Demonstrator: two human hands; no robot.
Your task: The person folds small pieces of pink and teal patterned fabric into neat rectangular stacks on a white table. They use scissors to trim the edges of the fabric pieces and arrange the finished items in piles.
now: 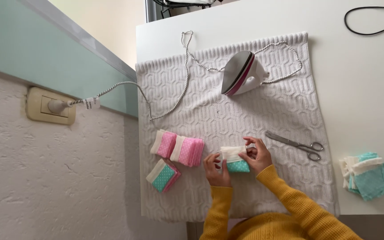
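Both my hands hold a small fabric piece [235,158], white on top and teal with white dots below, over a white textured towel [254,106]. My left hand [216,171] pinches its left edge. My right hand [256,155] grips its right side, fingers curled over the white part. Mustard-yellow sleeves cover both arms. To the left lie stacks of folded pieces: two pink and white stacks [178,149] and a teal and pink stack [163,175].
An iron [242,73] stands on its heel at the towel's far side, its braided cord [156,89] running to a wall socket [50,106]. Scissors [296,145] lie right of my hands. A pile of teal and white pieces [366,175] sits on the white table [361,80].
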